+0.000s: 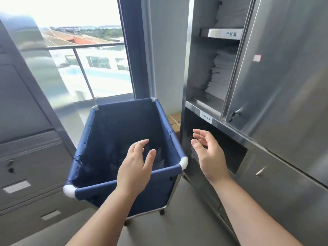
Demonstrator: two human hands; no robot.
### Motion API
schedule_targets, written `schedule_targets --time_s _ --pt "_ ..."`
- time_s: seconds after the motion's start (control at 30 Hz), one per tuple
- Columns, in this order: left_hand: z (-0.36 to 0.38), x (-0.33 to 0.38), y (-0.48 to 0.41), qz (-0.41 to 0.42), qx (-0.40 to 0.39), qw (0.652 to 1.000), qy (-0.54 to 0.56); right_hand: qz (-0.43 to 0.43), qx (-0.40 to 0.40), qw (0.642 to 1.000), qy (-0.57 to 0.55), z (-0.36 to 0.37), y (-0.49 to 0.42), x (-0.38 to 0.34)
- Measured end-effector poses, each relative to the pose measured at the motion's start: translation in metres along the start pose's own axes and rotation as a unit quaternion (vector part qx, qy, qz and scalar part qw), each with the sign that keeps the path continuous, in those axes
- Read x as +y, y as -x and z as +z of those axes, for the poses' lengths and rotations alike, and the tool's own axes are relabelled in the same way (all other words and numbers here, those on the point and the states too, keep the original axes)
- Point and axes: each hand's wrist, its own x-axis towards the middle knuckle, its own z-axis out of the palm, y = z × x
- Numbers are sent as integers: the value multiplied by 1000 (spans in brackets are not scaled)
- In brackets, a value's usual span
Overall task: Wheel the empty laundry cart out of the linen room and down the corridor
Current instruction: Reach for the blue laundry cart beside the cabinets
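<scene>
A laundry cart with a dark blue fabric liner and white corner caps stands on small castors in front of me, and its inside looks empty. My left hand hovers over the cart's near rim, fingers spread, holding nothing and not touching the rail. To the right of the cart's near right corner, my right hand is held up open with the palm facing left, also holding nothing.
A stainless steel cabinet fills the right side, one door open on shelves of folded white linen. Grey drawer cabinets stand on the left. Behind the cart is a floor-length window with a railing. Grey floor lies below me.
</scene>
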Motion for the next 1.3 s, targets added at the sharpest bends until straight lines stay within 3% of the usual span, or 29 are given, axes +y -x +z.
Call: schedule_targets --time_s 0.4,0.87,1.3 --pt "-14 -73 -84 -27 11 999 -22 6 -52 998 38 88 -74 30" --pt "0 -122 -111 -117 39 988 -95 -34 -216 974 59 164 -121 93" --pt "50 -192 -111 -197 -18 965 -170 6 -301 947 114 209 -111 173"
